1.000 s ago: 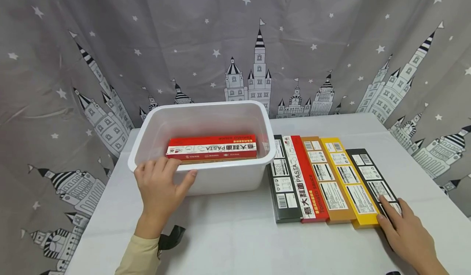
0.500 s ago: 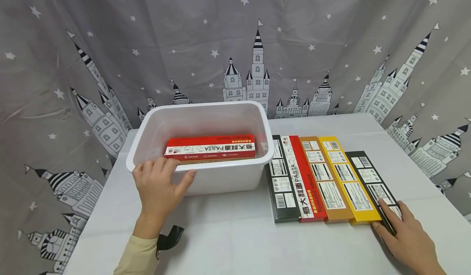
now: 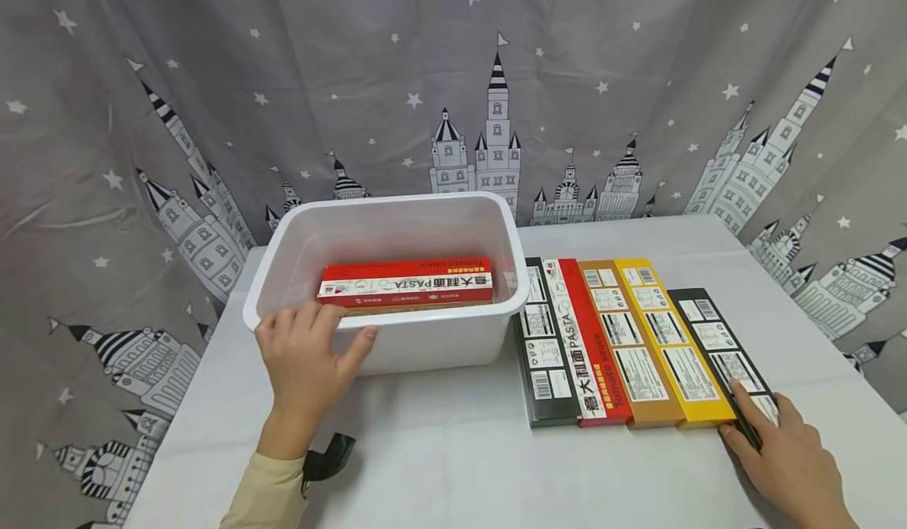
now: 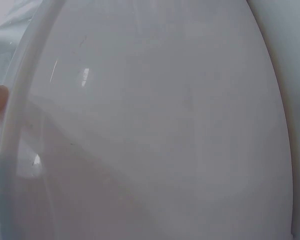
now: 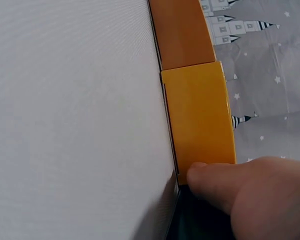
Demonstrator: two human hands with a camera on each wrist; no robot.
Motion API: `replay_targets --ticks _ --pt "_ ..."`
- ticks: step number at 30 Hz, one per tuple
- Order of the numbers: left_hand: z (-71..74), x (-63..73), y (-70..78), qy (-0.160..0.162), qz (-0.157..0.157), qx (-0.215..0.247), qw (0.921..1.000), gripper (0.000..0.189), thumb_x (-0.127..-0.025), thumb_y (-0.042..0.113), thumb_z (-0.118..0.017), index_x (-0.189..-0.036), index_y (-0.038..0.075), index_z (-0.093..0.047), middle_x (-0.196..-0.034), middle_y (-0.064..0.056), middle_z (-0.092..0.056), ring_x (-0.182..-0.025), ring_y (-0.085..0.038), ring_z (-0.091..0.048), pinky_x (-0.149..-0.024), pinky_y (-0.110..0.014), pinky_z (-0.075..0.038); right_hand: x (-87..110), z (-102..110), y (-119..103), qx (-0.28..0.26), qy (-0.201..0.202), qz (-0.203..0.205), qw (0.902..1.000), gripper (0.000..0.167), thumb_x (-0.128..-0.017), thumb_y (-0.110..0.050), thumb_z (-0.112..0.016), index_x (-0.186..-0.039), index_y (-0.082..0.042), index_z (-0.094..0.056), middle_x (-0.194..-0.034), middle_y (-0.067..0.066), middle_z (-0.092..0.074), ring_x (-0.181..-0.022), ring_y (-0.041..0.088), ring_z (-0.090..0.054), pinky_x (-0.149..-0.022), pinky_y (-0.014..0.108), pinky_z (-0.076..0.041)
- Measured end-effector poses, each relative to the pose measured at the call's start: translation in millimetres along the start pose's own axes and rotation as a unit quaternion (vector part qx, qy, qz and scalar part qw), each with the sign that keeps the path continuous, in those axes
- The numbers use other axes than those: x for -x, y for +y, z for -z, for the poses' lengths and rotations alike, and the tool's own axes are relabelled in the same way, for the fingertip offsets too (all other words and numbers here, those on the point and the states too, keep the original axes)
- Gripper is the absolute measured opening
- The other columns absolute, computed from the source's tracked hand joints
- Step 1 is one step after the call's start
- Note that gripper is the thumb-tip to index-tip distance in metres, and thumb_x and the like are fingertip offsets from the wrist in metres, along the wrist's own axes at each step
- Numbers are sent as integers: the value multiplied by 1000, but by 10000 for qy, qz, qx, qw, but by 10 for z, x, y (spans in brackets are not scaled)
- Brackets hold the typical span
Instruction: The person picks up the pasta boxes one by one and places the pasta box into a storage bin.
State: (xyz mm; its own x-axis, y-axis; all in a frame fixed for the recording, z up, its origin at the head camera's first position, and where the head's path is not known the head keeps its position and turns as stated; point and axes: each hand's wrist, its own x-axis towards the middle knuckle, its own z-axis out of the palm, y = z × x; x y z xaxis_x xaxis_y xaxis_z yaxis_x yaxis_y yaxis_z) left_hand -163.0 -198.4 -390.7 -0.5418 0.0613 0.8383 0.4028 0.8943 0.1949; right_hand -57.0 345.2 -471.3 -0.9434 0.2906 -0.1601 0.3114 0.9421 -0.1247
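My left hand (image 3: 303,368) grips the near rim of a white plastic bin (image 3: 432,348), fingers over the edge and thumb outside. In the left wrist view the bin's wall (image 4: 165,110) fills most of the picture. A red and white pasta box (image 3: 405,283) lies inside above a brown one. At right, my right hand (image 3: 794,454) holds the near end of a black pasta box (image 3: 721,344), index finger on its top. The thumb (image 5: 215,182) lies against the front end of the neighbouring yellow pasta box (image 5: 197,115).
Left of the yellow box, a brown box (image 3: 631,340), a red and white box (image 3: 586,340) and a dark green box (image 3: 544,332) lie side by side on the white table (image 3: 453,466). A grey castle-print curtain (image 3: 397,80) hangs behind the table.
The yellow box has slid slightly away from me, its front end now level with the row. My right hand has shifted a little with the black box. My left hand stays on the bin.
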Motion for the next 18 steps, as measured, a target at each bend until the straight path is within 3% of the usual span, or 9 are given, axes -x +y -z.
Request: replay_targets --ticks 7,18 --pt "3 -1 -12 156 -96 -18 9998 69 -96 68 -46 -83 2 -62 -79 -21 -63 -76 -42 -52 -83 -61 -33 1 12 -15 -116 144 166 9997 76 -96 -32 -64 -156 -4 -28 -127 50 -32 -97 63 -50 -75 69 -50" --pt "-8 2 -15 160 -114 -34 9998 66 -97 67 -46 -85 4 -63 -80 -19 -63 -77 -41 -53 -82 -60 -33 -13 94 53 28 -7 142 9999 77 -95 -33 -67 -155 -1 -29 -125 55 -32 -101 71 -49 -78 73 -49"
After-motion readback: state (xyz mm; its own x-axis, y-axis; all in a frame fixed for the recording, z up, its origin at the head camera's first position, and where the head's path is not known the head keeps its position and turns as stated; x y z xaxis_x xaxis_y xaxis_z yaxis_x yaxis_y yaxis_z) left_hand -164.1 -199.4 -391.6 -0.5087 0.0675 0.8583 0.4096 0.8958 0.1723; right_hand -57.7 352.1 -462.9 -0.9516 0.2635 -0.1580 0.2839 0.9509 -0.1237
